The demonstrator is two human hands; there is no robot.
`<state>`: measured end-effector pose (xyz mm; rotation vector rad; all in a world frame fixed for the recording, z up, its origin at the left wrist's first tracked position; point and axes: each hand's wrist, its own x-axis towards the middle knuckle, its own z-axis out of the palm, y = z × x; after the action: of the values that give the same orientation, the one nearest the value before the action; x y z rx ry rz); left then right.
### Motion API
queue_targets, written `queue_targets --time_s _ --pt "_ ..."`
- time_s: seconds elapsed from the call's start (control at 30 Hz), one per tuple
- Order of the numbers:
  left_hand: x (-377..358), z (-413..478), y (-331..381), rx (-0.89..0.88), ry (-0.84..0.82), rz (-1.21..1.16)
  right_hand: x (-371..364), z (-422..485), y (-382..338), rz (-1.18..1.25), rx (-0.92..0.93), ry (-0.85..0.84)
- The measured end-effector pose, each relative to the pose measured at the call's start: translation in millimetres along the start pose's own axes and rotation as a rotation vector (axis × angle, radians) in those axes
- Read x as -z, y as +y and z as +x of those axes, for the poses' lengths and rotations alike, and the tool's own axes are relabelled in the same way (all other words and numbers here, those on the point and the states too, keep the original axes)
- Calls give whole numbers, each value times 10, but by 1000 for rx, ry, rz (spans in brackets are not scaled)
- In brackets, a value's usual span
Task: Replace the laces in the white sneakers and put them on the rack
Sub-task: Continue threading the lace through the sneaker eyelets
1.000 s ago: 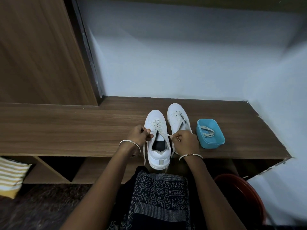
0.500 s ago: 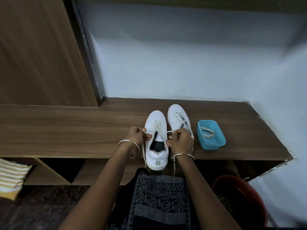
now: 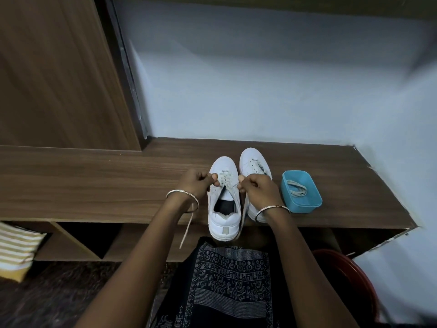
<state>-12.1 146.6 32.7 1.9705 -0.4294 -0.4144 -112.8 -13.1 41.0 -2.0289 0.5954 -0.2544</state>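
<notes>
Both sets of fingers (image 3: 205, 178) are clenched on the lace (image 3: 225, 183), left hand (image 3: 197, 184) and right hand (image 3: 257, 190) holding its ends apart, seemingly to snug it across the sneaker (image 3: 223, 216) standing between them on the bench (image 3: 94, 185).

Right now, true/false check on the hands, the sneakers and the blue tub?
1. The left hand and right hand each pinch the lace of the near sneaker. True.
2. The blue tub is empty. False: a coiled lace lies in it.
3. Both sneakers stand on the wooden benchtop, the far sneaker beside the near one. True.
4. The blue tub stands left of the sneakers. False: it stands to their right.
</notes>
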Motion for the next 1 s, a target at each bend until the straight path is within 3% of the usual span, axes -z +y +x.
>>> queue_targets --time_s 0.07,0.13,0.23,0.5,0.7,0.9,1.0 --pt "-23 -1 8 -49 80 249 -45 -31 -48 189 -21 -13" --pt "-45 -55 75 -60 142 300 -100 -77 -80 345 -49 -68" --pt "-70 -83 156 -28 73 92 -160 -161 -150 399 -61 -154" --pt "-65 -118 243 299 -164 -262 -282 -308 -249 377 -15 -319" --pt "-87 -172 174 183 -172 -209 -325 -315 -167 643 -358 -206" --pt "-82 -99 21 70 -79 -58 -461 -233 -207 798 -613 -257" --pt "-86 -102 25 48 -100 -131 -532 -163 -209 823 -666 -306"
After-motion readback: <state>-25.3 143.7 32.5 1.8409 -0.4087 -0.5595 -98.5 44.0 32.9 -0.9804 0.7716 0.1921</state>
